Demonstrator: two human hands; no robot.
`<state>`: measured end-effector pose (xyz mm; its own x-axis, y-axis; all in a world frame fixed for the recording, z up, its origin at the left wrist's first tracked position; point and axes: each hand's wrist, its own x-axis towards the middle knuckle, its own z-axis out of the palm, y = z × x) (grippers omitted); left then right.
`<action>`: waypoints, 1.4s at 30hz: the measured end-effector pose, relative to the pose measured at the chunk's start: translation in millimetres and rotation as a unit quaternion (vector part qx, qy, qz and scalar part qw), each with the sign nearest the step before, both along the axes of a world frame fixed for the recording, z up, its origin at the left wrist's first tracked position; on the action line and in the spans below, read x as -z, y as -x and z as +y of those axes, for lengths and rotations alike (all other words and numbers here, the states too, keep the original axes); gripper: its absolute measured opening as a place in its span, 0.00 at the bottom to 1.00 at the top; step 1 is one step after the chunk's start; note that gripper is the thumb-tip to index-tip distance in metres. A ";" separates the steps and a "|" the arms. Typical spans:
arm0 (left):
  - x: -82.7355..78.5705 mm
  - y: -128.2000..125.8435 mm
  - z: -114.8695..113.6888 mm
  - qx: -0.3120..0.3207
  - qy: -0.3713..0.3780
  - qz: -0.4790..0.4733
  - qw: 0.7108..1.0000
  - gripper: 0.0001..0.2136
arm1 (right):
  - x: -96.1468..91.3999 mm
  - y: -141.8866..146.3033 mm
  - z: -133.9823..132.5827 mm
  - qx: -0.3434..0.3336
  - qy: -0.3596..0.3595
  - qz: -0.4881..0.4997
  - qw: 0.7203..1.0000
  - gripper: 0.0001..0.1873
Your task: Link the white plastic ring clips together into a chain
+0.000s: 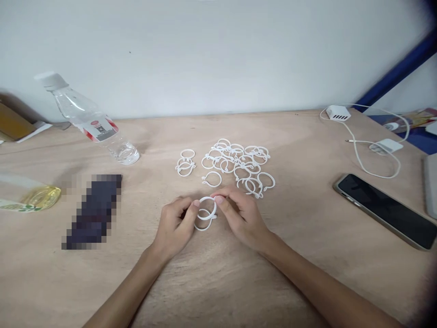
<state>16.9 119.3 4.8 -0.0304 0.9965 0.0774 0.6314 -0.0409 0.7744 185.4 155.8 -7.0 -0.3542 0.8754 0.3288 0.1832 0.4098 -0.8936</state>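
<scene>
Both hands met at the table's [218,282] near centre, the left hand [175,225] and right hand [241,218] each pinched on two linked white plastic rings [205,213] between them, equally near. The thin, smooth hoops lay with their joined length running toward twelve o'clock. At twelve to one o'clock, near, sat a loose heap of rings [239,164].
</scene>
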 end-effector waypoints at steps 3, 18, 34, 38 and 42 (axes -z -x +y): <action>-1.0 -0.3 -1.0 0.017 -0.014 0.006 1.000 0.16 | 0.4 0.1 -0.4 0.001 0.019 0.011 1.000 0.09; 2.5 3.2 -0.8 0.135 -0.026 0.025 0.990 0.18 | -5.3 -0.2 -3.1 -0.020 0.024 -0.012 0.999 0.17; -1.2 0.7 0.3 0.146 0.019 0.034 0.988 0.12 | -7.2 1.3 -3.0 -0.103 -0.054 -0.046 0.992 0.12; 1.5 0.9 -0.1 0.165 0.014 0.046 0.985 0.13 | -5.8 1.4 -1.2 -0.115 -0.047 -0.029 0.992 0.11; 2.3 1.3 -0.2 0.168 0.010 0.040 0.985 0.14 | -3.8 4.1 -1.0 -0.116 -0.040 -0.016 0.992 0.13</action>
<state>15.6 119.1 2.6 0.3062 0.9508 0.0465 0.6435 -0.2427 0.7260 181.3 154.8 -3.2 -0.5553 0.7403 0.3791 0.1029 0.5135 -0.8519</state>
